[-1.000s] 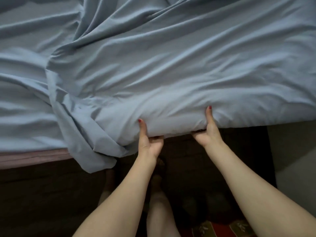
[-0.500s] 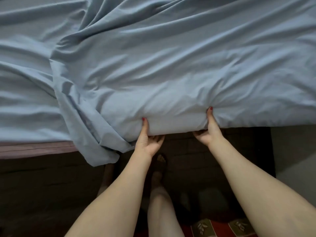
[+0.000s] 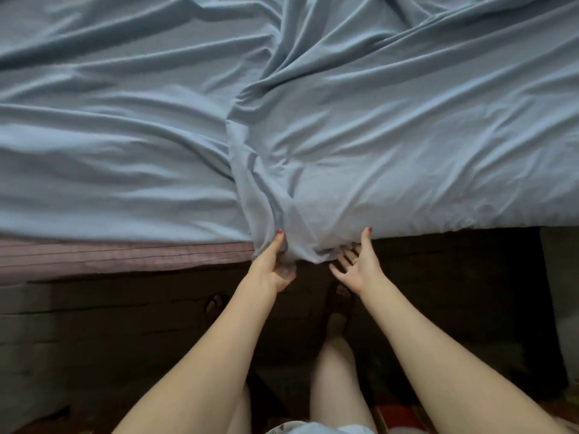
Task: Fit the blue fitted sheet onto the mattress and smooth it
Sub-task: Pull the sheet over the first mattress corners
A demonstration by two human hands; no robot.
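Observation:
The wrinkled blue fitted sheet point(image 3: 360, 136) covers the mattress top, with a thick fold running down the middle to the near edge. The mattress side point(image 3: 109, 255) shows bare and pinkish at the left, under the sheet's hem. My left hand point(image 3: 271, 264) is closed on a bunched flap of the sheet at the edge, thumb on top. My right hand point(image 3: 357, 264) is just to the right, fingers spread, with fingertips and thumb touching the sheet's hanging edge.
A dark bed frame point(image 3: 125, 324) runs below the mattress. My bare legs and feet point(image 3: 336, 311) stand on dark floor close to the frame. A red patterned mat point(image 3: 394, 416) lies at the bottom. A grey surface point(image 3: 560, 292) stands at the right.
The view shifted left along the bed. My hands came closer together; the left gathered the hanging flap, and the right loosened its grip and spread its fingers.

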